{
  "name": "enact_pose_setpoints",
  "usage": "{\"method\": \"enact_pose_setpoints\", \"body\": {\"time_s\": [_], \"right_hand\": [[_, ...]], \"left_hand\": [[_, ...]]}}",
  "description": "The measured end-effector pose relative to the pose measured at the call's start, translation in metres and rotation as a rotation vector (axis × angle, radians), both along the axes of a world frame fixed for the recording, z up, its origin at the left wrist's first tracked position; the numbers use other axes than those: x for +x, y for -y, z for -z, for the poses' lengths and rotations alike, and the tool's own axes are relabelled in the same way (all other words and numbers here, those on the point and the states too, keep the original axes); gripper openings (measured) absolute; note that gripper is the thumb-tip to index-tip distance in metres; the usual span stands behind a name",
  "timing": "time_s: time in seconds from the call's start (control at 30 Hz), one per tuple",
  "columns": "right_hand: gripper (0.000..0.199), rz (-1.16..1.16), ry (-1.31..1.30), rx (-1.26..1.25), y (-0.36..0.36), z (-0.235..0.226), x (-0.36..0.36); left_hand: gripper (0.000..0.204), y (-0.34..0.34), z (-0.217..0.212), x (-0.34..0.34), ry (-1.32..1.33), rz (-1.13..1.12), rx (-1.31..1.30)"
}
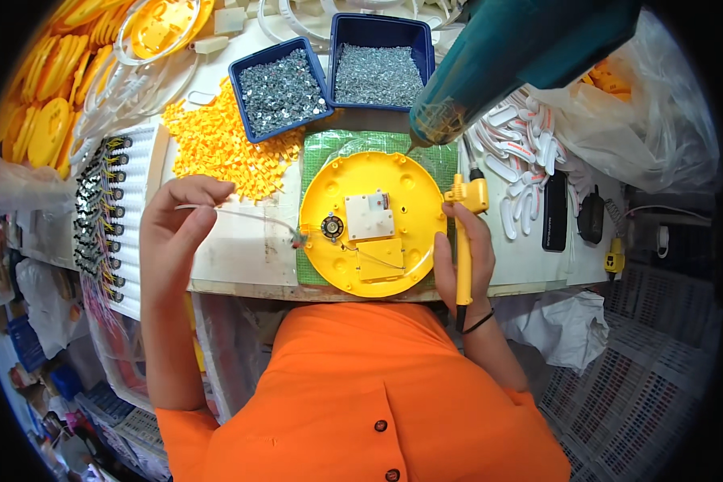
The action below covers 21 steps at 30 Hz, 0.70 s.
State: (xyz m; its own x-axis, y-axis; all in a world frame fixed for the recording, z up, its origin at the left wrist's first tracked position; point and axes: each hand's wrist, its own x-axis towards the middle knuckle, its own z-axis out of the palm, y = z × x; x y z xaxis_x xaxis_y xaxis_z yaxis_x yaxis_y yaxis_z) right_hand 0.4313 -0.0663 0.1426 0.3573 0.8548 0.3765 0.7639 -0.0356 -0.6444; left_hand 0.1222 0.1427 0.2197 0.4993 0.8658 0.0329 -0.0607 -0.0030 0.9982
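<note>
Yellow disc housing lying between the two hands on the worktop (241, 257)

The round yellow housing (361, 181) is lying flat on a green mat, just inside the right hand (460, 249), whose fingers are closing around an upright yellow soldering iron (466, 241). The left hand (173, 233), farther off, is pinching a thin solder wire (241, 214) that is running rightward to the housing's left rim.

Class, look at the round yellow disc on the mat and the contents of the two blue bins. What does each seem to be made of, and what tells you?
Round yellow disc: probably moulded plastic, given its even colour, soft sheen and raised bosses. Contents of the two blue bins: likely small metal parts, grey and glinting; too small to tell their kind.
</note>
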Motion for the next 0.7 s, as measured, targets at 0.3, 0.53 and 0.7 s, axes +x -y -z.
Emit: {"method": "enact_pose_setpoints", "body": {"time_s": [0.3,0.53,0.7], "right_hand": [[0.037,-0.064,-0.360,0.208,0.008,-0.032,-0.008],[0.047,-0.186,-0.537,0.203,-0.003,-0.032,-0.023],[0.055,-0.187,-0.516,0.218,-0.005,-0.032,-0.023]], "left_hand": [[0.013,0.060,-0.010,0.113,-0.295,0.382,0.120],[0.015,0.077,-0.004,0.131,-0.392,0.440,0.368],[0.014,0.079,-0.002,0.131,-0.382,0.430,0.400]]}}
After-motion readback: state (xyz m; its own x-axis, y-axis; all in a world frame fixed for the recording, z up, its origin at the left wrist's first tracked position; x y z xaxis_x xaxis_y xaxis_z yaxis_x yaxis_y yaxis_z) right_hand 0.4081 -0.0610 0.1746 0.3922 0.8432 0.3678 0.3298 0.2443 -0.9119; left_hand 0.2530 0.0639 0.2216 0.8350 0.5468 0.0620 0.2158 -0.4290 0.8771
